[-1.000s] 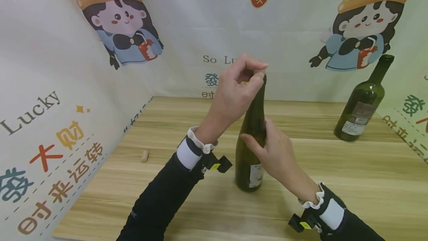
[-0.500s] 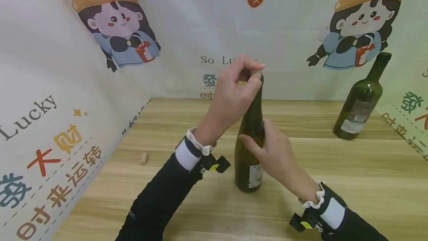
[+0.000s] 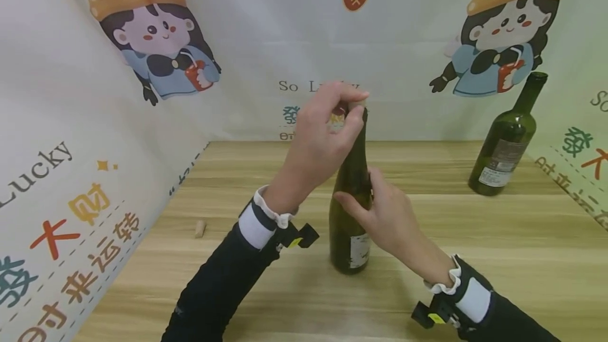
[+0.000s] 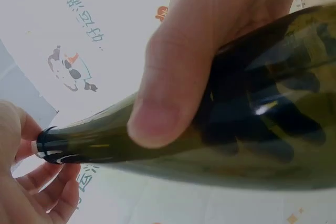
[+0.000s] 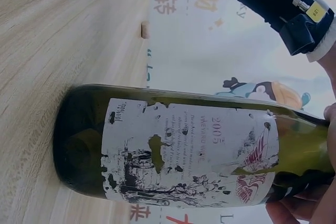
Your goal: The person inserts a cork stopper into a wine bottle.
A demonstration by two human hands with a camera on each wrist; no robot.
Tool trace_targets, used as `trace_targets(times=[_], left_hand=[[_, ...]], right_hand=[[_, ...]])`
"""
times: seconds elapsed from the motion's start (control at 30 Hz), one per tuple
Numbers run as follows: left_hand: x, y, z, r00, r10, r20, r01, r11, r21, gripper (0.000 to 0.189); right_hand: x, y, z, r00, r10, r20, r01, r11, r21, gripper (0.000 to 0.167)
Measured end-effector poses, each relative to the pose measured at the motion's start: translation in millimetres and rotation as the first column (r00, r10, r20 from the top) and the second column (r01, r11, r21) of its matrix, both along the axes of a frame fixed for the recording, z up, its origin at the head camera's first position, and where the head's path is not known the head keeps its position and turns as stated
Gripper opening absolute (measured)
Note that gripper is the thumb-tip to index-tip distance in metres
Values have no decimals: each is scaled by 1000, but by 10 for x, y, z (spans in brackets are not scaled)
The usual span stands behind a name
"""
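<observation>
A dark green wine bottle point(image 3: 349, 226) stands upright on the wooden table. My right hand point(image 3: 391, 212) grips its body, thumb across the near side and fingers behind. At the bottle's mouth, my left hand point(image 3: 323, 136) pinches a small pale cork point(image 4: 34, 147) between thumb and fingers; most of it is hidden by the fingertips. In the left wrist view the left hand's fingers lie around the dark rim, and the right thumb presses the bottle's shoulder. The right wrist view has the worn white label point(image 5: 189, 153) facing it.
A second green wine bottle point(image 3: 503, 146), with no hand on it, stands at the table's back right. Another cork point(image 3: 200, 228) lies on the table point(image 3: 266, 300) at the left. A printed cloth point(image 3: 256, 20) hangs behind and along both sides.
The view has shifted a little, so the background sits further left. Both hands stay on the bottle, the left wrist tilting slightly lower; the grips look the same.
</observation>
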State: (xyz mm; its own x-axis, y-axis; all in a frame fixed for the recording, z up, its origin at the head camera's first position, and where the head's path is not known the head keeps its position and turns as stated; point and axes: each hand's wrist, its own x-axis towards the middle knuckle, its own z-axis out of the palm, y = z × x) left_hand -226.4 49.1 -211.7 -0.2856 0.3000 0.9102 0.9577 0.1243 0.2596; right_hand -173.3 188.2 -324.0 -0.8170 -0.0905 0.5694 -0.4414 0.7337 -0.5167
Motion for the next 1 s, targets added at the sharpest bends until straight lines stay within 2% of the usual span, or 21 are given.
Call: trace_targets(times=[0.13,0.2,0.33,0.4,0.5,0.6,0.7,0.8,1.0], left_hand=[[18,-65,18,997,70,-39,-71,997,-31,20],[27,-93,18,996,85,-36,-87,995,-49,23],[47,-148,-15,994,110,-20,-111,991,-77,36],[51,-179,-44,993,119,-8,-119,988,-97,47],[52,-228,-105,992,123,38,-117,984,-138,59],[42,-271,-199,984,115,135,-89,978,-187,62],[19,-308,-337,961,114,251,-48,966,-254,61],[-8,-354,-495,931,143,337,-22,941,-337,63],[-39,-451,-769,861,265,435,-17,869,-495,69]], right_hand=[[-13,3,23,1000,4,4,-4,1000,5,49],[-29,19,31,1000,19,14,-20,1000,10,47],[-59,82,9,996,89,27,-90,996,10,41],[-65,116,-13,991,128,25,-128,992,10,43],[-67,157,-48,985,171,13,-171,985,-3,56],[-83,192,-81,982,191,-15,-191,981,-22,66],[-109,230,-108,979,197,-52,-200,979,-42,69],[-126,282,-135,980,185,-67,-188,981,-47,69],[-133,424,-178,994,111,12,-111,994,-5,58]])
